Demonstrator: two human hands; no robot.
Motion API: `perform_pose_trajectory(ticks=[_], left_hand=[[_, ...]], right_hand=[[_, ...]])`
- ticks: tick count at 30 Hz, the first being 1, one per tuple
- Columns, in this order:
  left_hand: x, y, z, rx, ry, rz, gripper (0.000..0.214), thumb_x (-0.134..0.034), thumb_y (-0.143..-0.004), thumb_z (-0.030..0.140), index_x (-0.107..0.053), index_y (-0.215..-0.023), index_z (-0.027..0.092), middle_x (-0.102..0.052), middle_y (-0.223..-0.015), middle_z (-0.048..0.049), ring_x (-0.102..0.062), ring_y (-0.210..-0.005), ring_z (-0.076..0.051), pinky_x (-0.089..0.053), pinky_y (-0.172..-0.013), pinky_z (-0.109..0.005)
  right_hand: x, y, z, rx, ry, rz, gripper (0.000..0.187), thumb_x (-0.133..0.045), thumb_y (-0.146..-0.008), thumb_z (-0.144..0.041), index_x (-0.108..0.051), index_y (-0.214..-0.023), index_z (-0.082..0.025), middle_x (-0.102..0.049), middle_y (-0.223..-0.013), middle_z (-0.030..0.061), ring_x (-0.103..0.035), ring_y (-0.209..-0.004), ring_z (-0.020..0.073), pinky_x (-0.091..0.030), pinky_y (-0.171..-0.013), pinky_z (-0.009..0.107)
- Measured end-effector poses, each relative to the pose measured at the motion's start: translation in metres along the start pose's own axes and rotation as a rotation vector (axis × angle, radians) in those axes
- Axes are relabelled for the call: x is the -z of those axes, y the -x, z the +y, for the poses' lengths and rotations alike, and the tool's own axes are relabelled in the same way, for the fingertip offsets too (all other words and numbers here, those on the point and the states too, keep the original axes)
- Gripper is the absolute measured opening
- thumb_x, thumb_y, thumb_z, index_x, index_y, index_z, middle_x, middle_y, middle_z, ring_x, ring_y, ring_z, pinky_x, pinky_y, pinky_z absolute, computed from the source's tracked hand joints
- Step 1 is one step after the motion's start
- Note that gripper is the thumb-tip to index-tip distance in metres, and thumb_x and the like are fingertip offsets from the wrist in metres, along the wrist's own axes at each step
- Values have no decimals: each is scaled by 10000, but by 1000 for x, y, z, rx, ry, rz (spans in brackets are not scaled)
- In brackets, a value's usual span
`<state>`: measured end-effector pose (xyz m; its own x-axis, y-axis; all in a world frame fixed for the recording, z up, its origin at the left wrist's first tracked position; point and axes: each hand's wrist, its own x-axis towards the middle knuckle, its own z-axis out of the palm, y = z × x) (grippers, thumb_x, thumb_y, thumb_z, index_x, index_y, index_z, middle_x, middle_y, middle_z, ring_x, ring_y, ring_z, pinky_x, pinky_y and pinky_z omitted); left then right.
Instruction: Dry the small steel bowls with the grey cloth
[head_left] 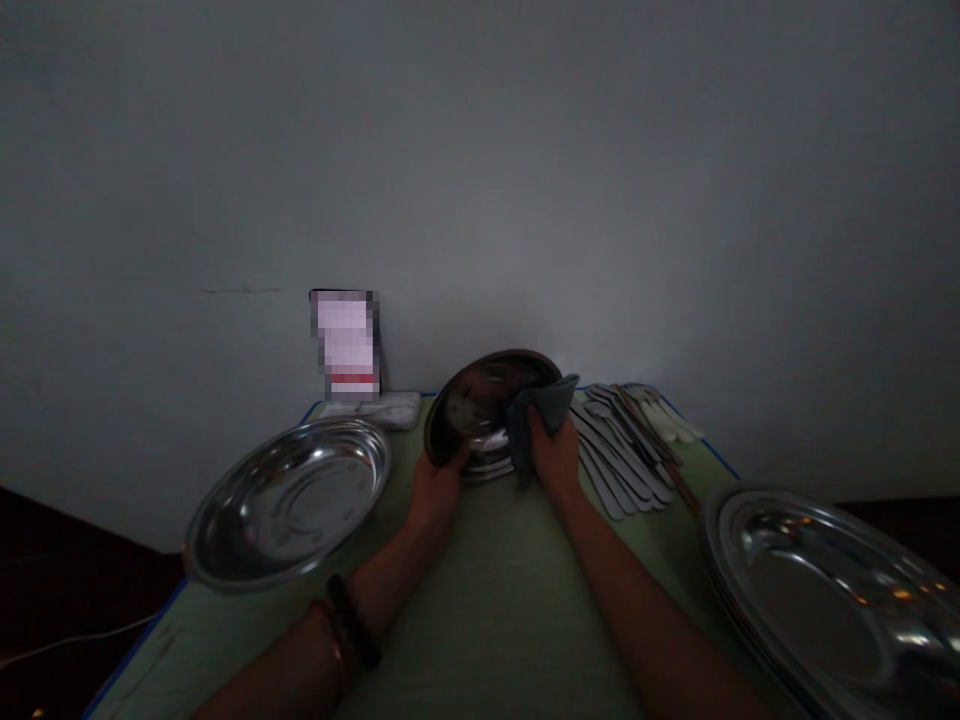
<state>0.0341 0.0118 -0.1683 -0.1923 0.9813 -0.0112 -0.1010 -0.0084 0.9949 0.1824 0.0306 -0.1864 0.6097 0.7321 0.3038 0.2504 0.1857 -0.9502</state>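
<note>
My left hand (437,487) grips the near left rim of a steel plate (480,400), which is tilted up on edge over more plates lying under it. My right hand (553,452) is closed on a grey cloth (541,412) and presses it against the plate's right side. Both forearms reach in from the bottom of the view, and the left wrist wears a dark bead bracelet (352,625).
A large steel plate (289,500) lies at the left, a stack of plates (825,590) at the right edge. Several flat utensils (622,445) are fanned out beside my right hand. A white tray (386,410) and a blurred card (345,345) stand by the wall.
</note>
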Motion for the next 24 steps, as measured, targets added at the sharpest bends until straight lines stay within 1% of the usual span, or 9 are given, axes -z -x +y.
perform_pose_trajectory(ticks=[6, 10, 12, 14, 16, 18, 19, 21, 24], left_hand=[[0, 3, 5, 7, -16, -2, 300, -691, -707, 203, -713, -1004, 167, -763, -1023, -89, -672, -1062, -298, -481, -984, -459], [0, 4, 5, -15, -38, 10, 333, -682, -697, 181, -695, -1028, 154, -751, -1053, -101, -660, -1082, -296, -456, -1014, -459], [0, 5, 4, -37, -48, 16, 386, -685, -684, 170, -677, -1069, 159, -726, -1126, -105, -627, -1143, -295, -423, -1051, -443], [1, 7, 3, -144, -58, 1, 552, -693, -674, 167, -600, -1218, 182, -650, -1278, -100, -547, -1254, -282, -376, -1094, -412], [2, 12, 4, -336, -69, -61, 767, -687, -695, 180, -405, -1408, 216, -529, -1421, -100, -450, -1347, -259, -331, -1125, -397], [2, 19, 5, -535, -108, -148, 861, -663, -736, 195, -235, -1482, 224, -428, -1488, -130, -392, -1386, -255, -304, -1138, -414], [2, 23, 5, -615, -144, -182, 848, -647, -759, 203, -210, -1486, 224, -391, -1502, -145, -368, -1399, -259, -294, -1142, -426], [2, 30, 7, -750, -238, -220, 771, -615, -799, 211, -235, -1469, 236, -333, -1516, -157, -322, -1420, -271, -283, -1145, -448], [4, 37, 13, -901, -356, -223, 695, -583, -827, 214, -268, -1444, 260, -293, -1518, -148, -274, -1437, -286, -288, -1134, -482]], right_hand=[[-1, 0, 2, -1, -15, 3, 386, -582, -769, -529, -640, -896, -169, -717, -896, 92, -656, -869, 263, -484, -772, 364], [-1, 0, 1, -4, -32, 10, 386, -572, -780, -540, -639, -883, -174, -722, -879, 89, -660, -853, 257, -489, -745, 352], [0, 0, -1, -8, -40, 10, 403, -559, -786, -551, -642, -888, -170, -723, -869, 90, -663, -847, 256, -488, -741, 348], [1, 0, -2, -8, -48, 11, 422, -552, -788, -556, -649, -909, -163, -724, -886, 92, -665, -864, 255, -486, -763, 350], [1, 0, -2, -14, -51, 24, 437, -560, -782, -558, -654, -927, -156, -724, -912, 99, -663, -887, 260, -482, -789, 358], [1, 0, -2, -30, -51, 47, 460, -572, -771, -569, -658, -937, -149, -724, -923, 109, -662, -896, 269, -479, -798, 372], [1, 0, -2, -40, -53, 57, 474, -576, -766, -578, -660, -940, -145, -724, -920, 113, -662, -891, 273, -479, -794, 377], [1, -1, -2, -53, -62, 67, 499, -581, -760, -593, -665, -941, -136, -726, -913, 120, -665, -876, 277, -482, -783, 381], [2, -1, -2, -53, -79, 70, 516, -572, -771, -594, -670, -948, -119, -725, -914, 136, -670, -865, 279, -486, -773, 385]])
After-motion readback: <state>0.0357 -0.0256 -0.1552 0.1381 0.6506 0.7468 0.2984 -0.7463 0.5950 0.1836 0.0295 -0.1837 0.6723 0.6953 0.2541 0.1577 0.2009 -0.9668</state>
